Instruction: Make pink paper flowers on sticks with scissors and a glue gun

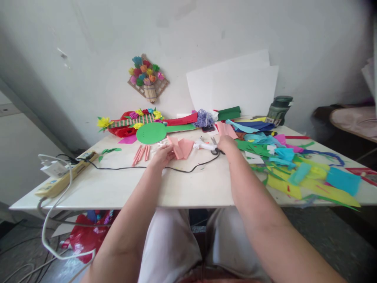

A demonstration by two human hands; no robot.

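Note:
My left hand (163,155) is closed on the left edge of a folded piece of pink crepe paper (185,148), its fingers partly hidden. At the right, my right hand (227,144) has its fingers curled at the black handles of a pair of scissors (214,140), whose blades point away from me. Between the hands lies a white glue gun (204,145) with a black cord (188,171). Several rolled pink paper sticks (141,154) lie left of my left hand. Just beyond my right hand is another pink paper piece (226,129).
A green paper disc (151,133) and a flower-covered woven piece (132,121) lie toward the wall. Colourful paper scraps (294,169) cover the table's right side, near a dark bottle (279,111). A power strip (66,175) sits at the left edge.

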